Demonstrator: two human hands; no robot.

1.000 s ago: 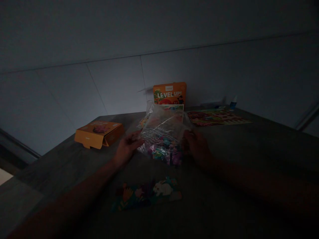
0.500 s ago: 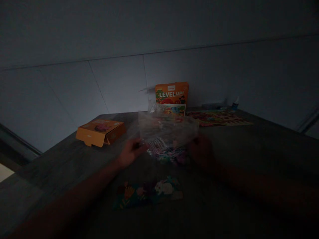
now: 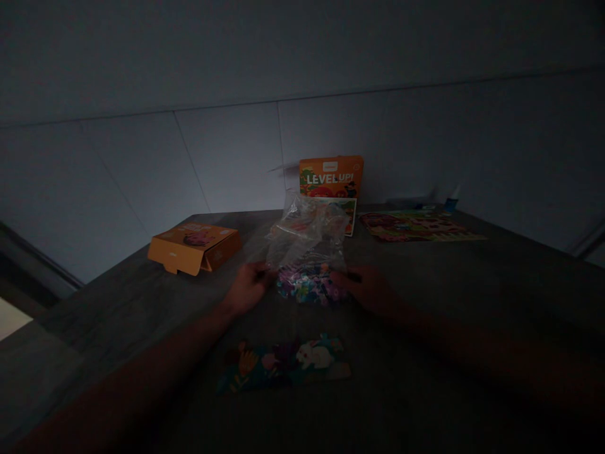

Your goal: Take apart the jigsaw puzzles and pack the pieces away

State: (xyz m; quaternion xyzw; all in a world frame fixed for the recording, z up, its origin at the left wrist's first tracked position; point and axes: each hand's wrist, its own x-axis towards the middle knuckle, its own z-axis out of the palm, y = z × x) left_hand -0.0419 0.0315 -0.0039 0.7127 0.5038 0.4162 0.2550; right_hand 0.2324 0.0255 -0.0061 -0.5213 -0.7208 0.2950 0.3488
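Between my hands is a clear plastic bag (image 3: 307,246), with colourful puzzle pieces (image 3: 307,285) gathered in its lower part. My left hand (image 3: 248,287) pinches the bag's left side, fingers closed. On the right side, my right hand (image 3: 366,287) grips the bag near the pieces, its thumb over the plastic. Closer to me on the table lies a joined strip of puzzle (image 3: 288,364) showing a white rabbit and plants. The light is dim, so the fingertips are hard to make out.
An orange box (image 3: 193,247) with an open flap lies at left on the grey table (image 3: 425,290). Against the wall stands an orange "LEVEL UP!" box (image 3: 331,176), with a picture card (image 3: 350,214) before it. A finished-looking puzzle (image 3: 420,226) and a small bottle (image 3: 452,200) are at back right.
The bag was spread wide and blurred; now it is narrower and steadier, its pieces bunched at the bottom. My right hand has moved left, closer to my left hand.
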